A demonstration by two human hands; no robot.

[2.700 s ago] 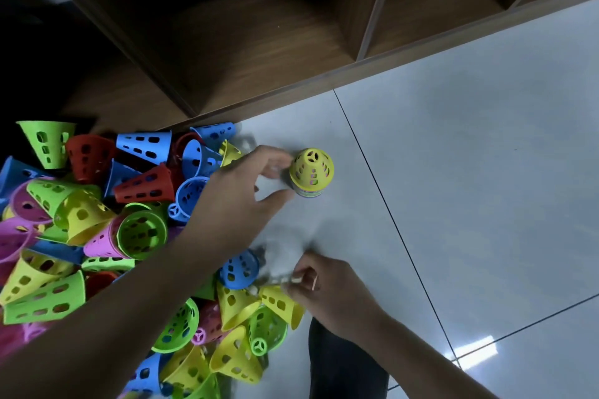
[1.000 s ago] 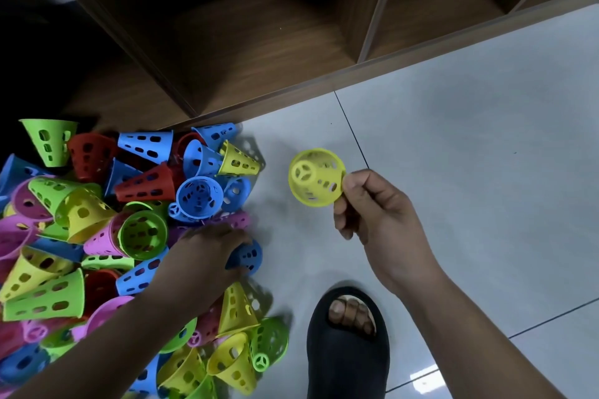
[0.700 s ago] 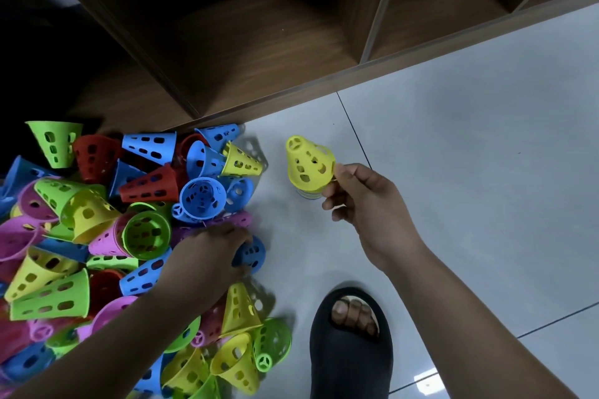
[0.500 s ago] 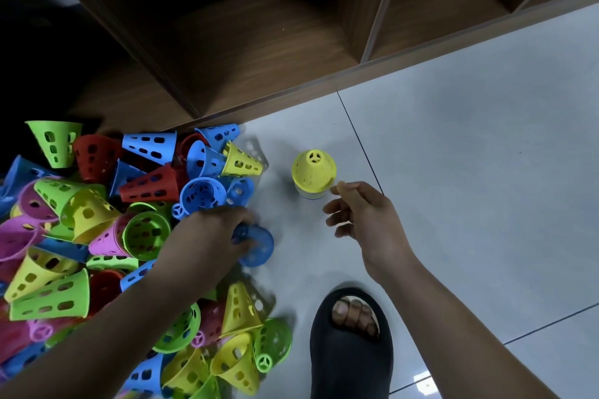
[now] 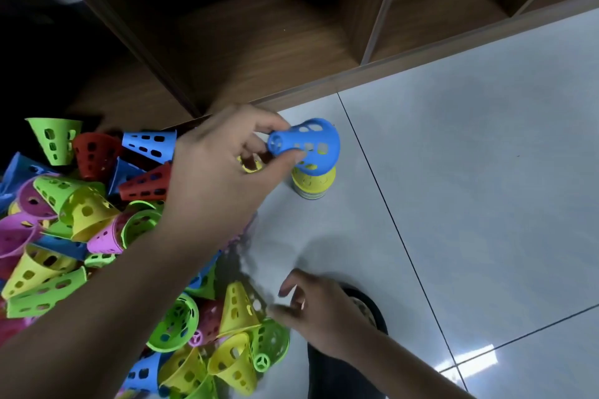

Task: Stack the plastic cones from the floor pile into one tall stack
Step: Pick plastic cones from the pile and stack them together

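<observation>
1. Our left hand (image 5: 214,178) pinches a blue cone (image 5: 308,146), tilted over the short stack (image 5: 312,185), at 2 o'clock from the pile (image 5: 81,220).
2. Our right hand (image 5: 324,308), at 6 o'clock, is loose and empty.
3. We judge most cones unstacked.

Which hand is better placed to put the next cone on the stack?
Left: the left hand grips the blue cone right over the stack; the right hand is down by the pile.

Single head-worn wide-angle view, looking steeply down, close over floor (image 5: 470,172), shelf unit (image 5: 259,42) at top.
</observation>
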